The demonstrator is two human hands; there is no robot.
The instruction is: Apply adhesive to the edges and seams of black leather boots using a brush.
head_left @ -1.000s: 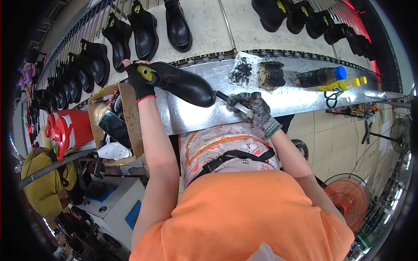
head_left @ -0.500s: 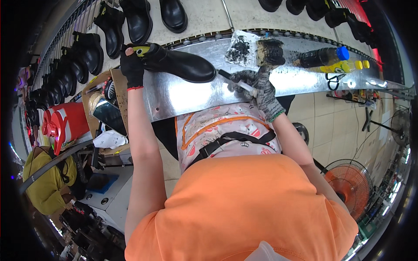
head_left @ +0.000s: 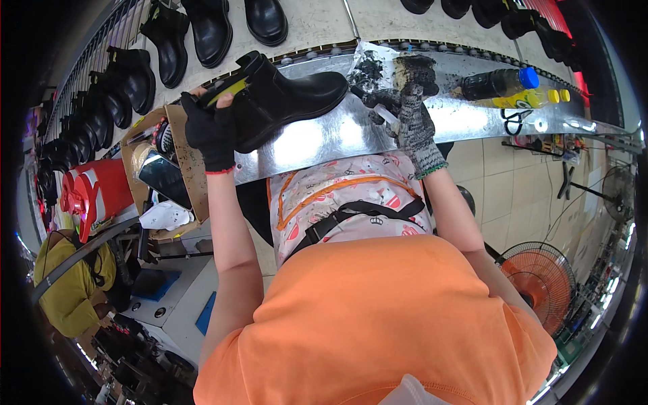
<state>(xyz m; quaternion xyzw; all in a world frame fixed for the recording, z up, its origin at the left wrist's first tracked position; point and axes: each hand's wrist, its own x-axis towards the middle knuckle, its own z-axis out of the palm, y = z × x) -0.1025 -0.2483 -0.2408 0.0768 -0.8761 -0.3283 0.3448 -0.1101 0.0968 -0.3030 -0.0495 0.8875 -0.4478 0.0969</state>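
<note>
A black ankle boot (head_left: 293, 98) with a yellow-green patch inside its shaft is tilted above the metal bench (head_left: 297, 152). My left hand (head_left: 212, 131), in a black glove with bare fingertips, grips the boot by the top of its shaft. My right hand (head_left: 416, 131), in a grey knitted glove with dark stains, is closed around a slim white tool with a dark tip (head_left: 387, 113). That tip is close to the boot's toe; whether they touch I cannot tell. Just beyond my right hand sits a black-stained sponge block (head_left: 414, 73), beside a white sheet smeared with black (head_left: 372, 64).
A dark bottle with a blue cap (head_left: 499, 84), a yellow bottle (head_left: 526, 100) and black-handled scissors (head_left: 515, 121) lie at the bench's right. Several black boots (head_left: 206, 34) stand on the conveyor behind. At left are a cardboard box (head_left: 181, 145) and a red jug (head_left: 101, 189).
My left hand has come nearer and turned the boot, raising its toe and showing its side. My right hand has shifted slightly away from me with the slim tool, whose tip has moved up.
</note>
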